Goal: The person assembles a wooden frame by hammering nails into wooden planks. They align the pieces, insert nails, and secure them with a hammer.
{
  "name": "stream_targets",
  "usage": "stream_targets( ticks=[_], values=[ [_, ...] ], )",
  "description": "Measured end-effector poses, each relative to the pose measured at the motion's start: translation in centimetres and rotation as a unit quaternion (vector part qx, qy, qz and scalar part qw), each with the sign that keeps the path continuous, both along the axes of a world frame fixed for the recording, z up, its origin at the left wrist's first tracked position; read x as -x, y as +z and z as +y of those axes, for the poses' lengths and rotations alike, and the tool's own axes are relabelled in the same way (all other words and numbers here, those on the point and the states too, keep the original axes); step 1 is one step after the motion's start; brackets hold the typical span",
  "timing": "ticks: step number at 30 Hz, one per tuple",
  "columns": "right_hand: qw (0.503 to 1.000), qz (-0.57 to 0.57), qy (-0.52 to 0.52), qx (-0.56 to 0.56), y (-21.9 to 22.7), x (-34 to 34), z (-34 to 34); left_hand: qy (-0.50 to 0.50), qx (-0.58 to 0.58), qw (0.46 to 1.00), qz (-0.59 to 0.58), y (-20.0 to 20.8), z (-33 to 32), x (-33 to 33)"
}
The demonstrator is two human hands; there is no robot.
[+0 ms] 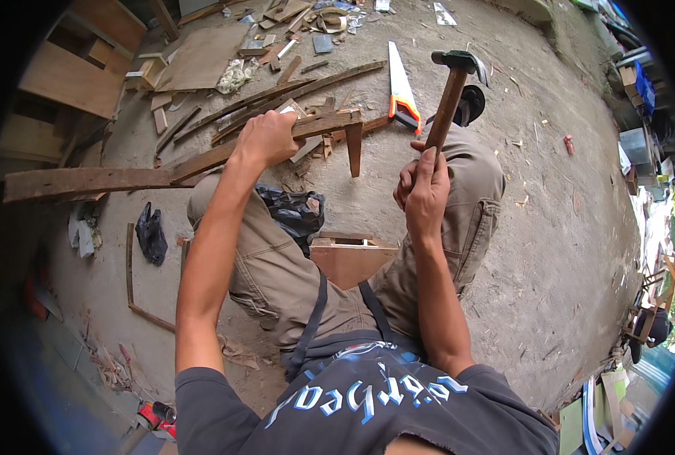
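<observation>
My left hand (267, 139) is closed around a brown wooden frame (212, 158), which rests across or above my left knee. One long bar of the frame reaches far to the left, and a short leg points down at its right end. In my right hand (425, 188) a claw hammer (449, 98) stands upright, its wooden handle in my fist and its dark metal head up over my right knee. The hammer head is apart from the frame. Between my legs sits a small wooden box (352, 260).
A handsaw (399, 87) with an orange and black handle lies ahead on the ground. Long wood strips (277, 98) and scraps lie beyond the frame. Black plastic bags (292, 212) lie near my left leg. Wooden furniture (76, 80) stands at the far left. Clutter lines the right side.
</observation>
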State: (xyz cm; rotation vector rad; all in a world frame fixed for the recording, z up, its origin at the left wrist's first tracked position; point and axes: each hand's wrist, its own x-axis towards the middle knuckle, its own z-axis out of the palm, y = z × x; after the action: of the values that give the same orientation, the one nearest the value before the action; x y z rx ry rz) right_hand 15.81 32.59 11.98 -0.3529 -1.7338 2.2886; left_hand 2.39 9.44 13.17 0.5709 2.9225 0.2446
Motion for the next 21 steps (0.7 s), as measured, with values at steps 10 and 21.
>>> stream_targets(
  ticks=[10,21],
  values=[
    [0.987,-0.157,0.023,0.035,-2.7,-1.9,0.7,-0.057,-0.013,0.998,-0.007,-1.2,0.6,-0.1],
    [0.986,-0.117,0.115,-0.031,5.2,-5.3,2.4,-0.056,-0.007,0.997,-0.044,0.0,2.4,-0.9]
  ],
)
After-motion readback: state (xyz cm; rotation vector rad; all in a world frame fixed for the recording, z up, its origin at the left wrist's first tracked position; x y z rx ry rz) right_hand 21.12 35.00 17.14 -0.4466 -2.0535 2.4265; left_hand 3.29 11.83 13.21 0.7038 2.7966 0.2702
